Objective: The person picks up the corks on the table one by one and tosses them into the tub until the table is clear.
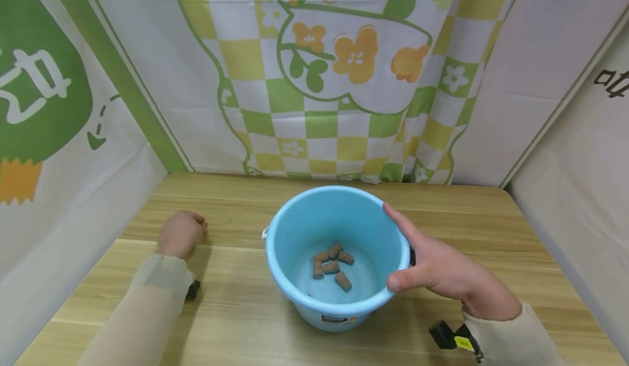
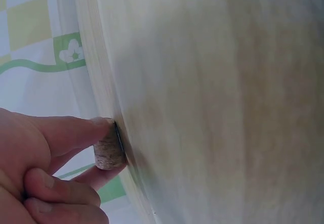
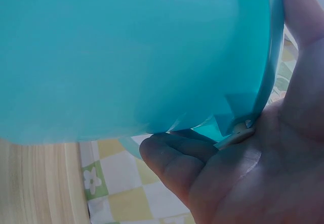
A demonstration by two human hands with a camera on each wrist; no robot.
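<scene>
A light blue bucket [image 1: 334, 314] stands on the wooden table with several brown corks [image 1: 331, 267] lying on its bottom. My right hand [image 1: 442, 267] holds the bucket at its right side, thumb on the rim and fingers curled against the outer wall, as the right wrist view shows under the blue wall [image 3: 126, 57]. Left of the bucket, my left hand [image 1: 181, 235] is low over the table. Its thumb and a finger pinch a single cork [image 2: 109, 150] close to the tabletop in the left wrist view, while the other fingers curl in. From the head view that cork is hidden.
The wooden table [image 1: 236, 300] reaches back to a checkered curtain [image 1: 314, 131] with flower prints. Printed cloth walls rise on the left [image 1: 98, 191] and right [image 1: 580, 191]. A white handle joint [image 1: 265, 233] sticks out at the bucket's left side.
</scene>
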